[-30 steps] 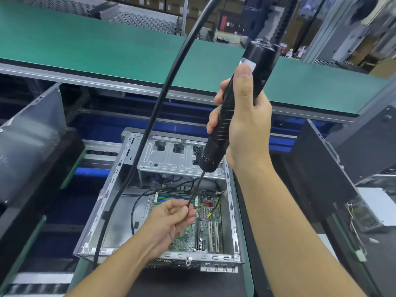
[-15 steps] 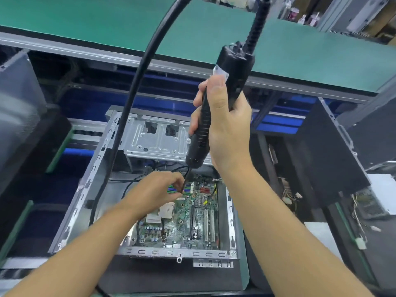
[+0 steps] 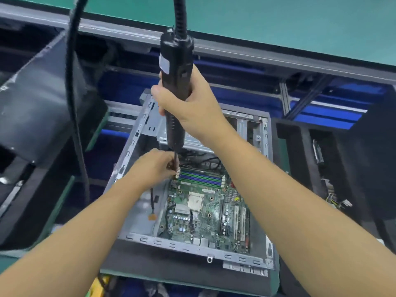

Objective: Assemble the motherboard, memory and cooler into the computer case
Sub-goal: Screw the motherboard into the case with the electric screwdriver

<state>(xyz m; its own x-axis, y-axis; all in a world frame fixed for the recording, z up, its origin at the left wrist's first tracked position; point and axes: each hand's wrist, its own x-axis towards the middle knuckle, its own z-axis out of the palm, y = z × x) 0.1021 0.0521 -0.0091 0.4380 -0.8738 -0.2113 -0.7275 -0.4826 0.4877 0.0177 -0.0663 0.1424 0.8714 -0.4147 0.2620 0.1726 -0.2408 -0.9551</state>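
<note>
An open grey computer case lies flat with a green motherboard inside it. Blue and green memory slots run along the board's far edge. My right hand grips a black electric screwdriver held upright over the board's far left corner. My left hand pinches the screwdriver's thin bit just above that corner. The bit's tip is hidden behind my fingers.
A thick black hose hangs down at the left of the case. A green conveyor belt runs across the back. Black foam trays with parts sit to the right, and a black case panel leans at the left.
Both hands and the screwdriver moved toward the far left corner of the motherboard. The view tilted down, showing more of the board.
</note>
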